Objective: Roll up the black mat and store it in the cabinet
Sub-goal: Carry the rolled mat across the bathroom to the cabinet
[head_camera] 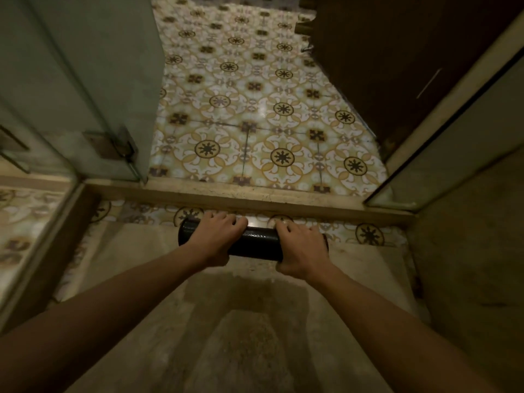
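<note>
The black mat (256, 243), fully rolled, is gripped at both ends: the left hand (217, 236) and right hand (300, 248) are laid over it, fingers (283, 226) curled around its far side, above the floor (255, 321).

No readable text, labels, nos. or signs anywhere in view.

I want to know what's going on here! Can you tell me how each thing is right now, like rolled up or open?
black mat: rolled up into a tube, lying on the floor
left hand: gripping the mat's left end
right hand: gripping the mat's right end
glass door: swung open
concrete floor: damp dark patch
</note>
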`<state>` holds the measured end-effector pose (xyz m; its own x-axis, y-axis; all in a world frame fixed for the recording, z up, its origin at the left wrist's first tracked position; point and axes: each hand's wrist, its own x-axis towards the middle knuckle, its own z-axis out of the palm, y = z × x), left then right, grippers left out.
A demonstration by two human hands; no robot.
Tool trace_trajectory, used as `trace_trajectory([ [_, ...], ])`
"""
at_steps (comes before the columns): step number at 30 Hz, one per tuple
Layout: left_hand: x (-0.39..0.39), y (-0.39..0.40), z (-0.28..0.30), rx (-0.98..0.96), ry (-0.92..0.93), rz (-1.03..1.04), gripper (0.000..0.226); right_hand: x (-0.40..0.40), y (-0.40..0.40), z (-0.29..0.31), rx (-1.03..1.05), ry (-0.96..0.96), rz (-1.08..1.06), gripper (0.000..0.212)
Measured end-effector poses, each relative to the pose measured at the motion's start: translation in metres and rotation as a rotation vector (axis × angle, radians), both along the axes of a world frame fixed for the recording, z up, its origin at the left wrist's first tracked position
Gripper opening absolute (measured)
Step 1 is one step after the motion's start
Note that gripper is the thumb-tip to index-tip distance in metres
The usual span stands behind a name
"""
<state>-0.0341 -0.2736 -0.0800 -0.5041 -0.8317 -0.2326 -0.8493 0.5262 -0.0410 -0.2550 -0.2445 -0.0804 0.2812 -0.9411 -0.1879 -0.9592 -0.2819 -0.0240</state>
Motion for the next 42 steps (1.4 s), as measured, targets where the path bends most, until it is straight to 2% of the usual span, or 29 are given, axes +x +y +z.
trace_trajectory([
  [9, 0.005, 0.038, 0.222, 0.101, 0.007, 0.007, 0.075, 0.011, 0.037, 0.222, 0.074, 0.012, -0.006, 0.077],
  [17, 0.022, 0.078, 0.454, 0.059, 0.026, -0.007, 0.069, 0.026, 0.078, 0.455, 0.071, -0.025, -0.018, 0.071],
  [22, 0.034, 0.106, 0.561, 0.049, 0.048, -0.025, 0.07, 0.035, 0.106, 0.566, 0.042, -0.021, -0.016, 0.069],
  [26, 0.043, 0.123, 0.623, 0.024, 0.045, -0.03, 0.072, 0.045, 0.127, 0.627, 0.006, -0.027, -0.027, 0.068],
  [31, 0.055, 0.134, 0.676, 0.018, 0.028, -0.056, 0.078, 0.055, 0.143, 0.673, -0.019, -0.054, -0.05, 0.07],
  [37, 0.062, 0.129, 0.703, -0.02, 0.022, -0.066, 0.066, 0.06, 0.142, 0.695, -0.081, -0.041, -0.047, 0.069],
  [42, 0.058, 0.114, 0.708, -0.032, 0.032, -0.096, 0.069, 0.057, 0.133, 0.708, -0.095, -0.02, -0.073, 0.068],
])
